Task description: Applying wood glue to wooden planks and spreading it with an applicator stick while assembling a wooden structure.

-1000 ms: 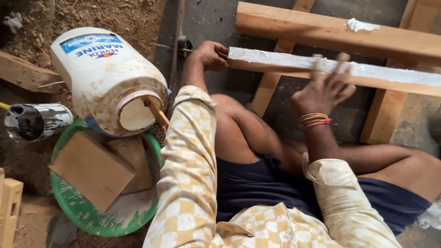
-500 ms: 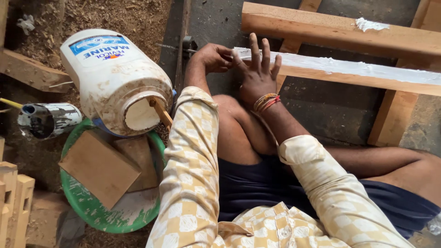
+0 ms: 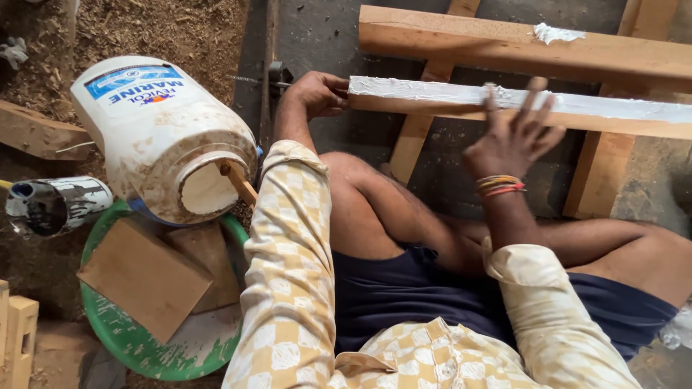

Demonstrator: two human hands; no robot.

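Wood under glue: a long pale wooden batten runs across the upper right of the view, its top face coated in thick white glue, ridged and uneven, from the near end to the frame edge
Position: the batten lies across two upright timber pieces, just below and parallel to a broader plank that carries a small white dab at its right
Left hand: curled around the batten's left end, fingers closed on it and gripping
Right hand: open wide, fingers spread and straight, fingertips on the glued face, holding nothing; coloured bangles at the wrist
Person: seated on the floor, legs folded beneath the batten, yellow checked sleeves, dark shorts
Left side: a large white plastic glue drum lies tilted with a stick in its mouth, resting on a green basin with a flat wooden block in it
Further left: a smeared tin on sawdust-covered ground
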